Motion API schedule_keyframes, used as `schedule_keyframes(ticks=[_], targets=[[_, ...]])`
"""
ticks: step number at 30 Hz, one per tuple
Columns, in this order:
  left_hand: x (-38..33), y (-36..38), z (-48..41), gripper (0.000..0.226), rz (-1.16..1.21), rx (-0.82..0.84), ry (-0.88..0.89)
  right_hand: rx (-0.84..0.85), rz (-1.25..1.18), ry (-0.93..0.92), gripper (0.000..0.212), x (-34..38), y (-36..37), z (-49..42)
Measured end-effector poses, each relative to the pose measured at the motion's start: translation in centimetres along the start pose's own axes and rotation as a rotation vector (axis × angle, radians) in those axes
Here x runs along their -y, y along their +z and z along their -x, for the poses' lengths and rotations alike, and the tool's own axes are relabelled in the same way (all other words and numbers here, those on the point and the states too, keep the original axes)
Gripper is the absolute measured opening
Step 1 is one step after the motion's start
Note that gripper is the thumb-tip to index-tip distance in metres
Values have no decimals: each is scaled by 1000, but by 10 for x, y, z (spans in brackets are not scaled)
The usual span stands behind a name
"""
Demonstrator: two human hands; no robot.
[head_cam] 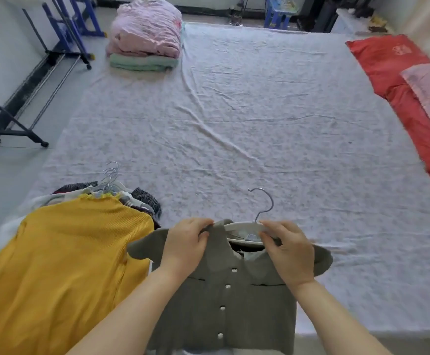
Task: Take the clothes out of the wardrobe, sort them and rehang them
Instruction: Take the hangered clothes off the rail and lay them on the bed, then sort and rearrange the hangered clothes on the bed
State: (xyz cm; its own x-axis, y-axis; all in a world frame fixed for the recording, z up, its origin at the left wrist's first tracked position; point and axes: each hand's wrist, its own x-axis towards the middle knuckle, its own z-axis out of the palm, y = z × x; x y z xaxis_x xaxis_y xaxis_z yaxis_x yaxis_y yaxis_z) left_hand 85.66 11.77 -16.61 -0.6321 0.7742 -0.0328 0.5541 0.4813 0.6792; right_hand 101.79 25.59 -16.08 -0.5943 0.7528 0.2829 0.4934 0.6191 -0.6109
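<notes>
Head view: left hand [185,243] pinches cardigan [221,303] collar, right hand [290,253] seemingly grips hanger [244,224]

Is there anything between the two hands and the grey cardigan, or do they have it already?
Nothing visible stands between them. The left hand pinches the collar of the grey cardigan, and the right hand pinches the white hanger at the neck of the cardigan.

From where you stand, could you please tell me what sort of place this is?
Probably a bedroom: a bed with pillows, folded quilts stacked on it, and a clothes rack beside it.
</notes>
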Motion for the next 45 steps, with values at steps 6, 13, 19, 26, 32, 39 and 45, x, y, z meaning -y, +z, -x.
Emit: schedule_keyframes(ticks=[6, 13, 19, 26, 32, 39, 45], targets=[[31, 31, -65, 28, -26, 9, -86, 128, 19, 53, 23, -36, 57, -59], [89, 66, -126, 44, -222, 126, -167, 434, 110, 219, 49, -77, 143, -124], [121, 86, -101, 46, -240, 208, -267, 630, 100, 155, 43, -84, 171, -75], [132, 59, -74, 44, -255, 154, -293, 735, 78, 95, 40, -43, 179, -47], [158, -4, -42, 43, -283, 70, -331, 748, 67, -35, 36, 20, 203, -42], [242, -79, -12, 44, -322, -4, -384, 801, 115, -108, 34, 100, 279, -38], [326, -113, -7, 45, -312, -22, -360, 816, 152, -116, 35, 148, 378, -41]])
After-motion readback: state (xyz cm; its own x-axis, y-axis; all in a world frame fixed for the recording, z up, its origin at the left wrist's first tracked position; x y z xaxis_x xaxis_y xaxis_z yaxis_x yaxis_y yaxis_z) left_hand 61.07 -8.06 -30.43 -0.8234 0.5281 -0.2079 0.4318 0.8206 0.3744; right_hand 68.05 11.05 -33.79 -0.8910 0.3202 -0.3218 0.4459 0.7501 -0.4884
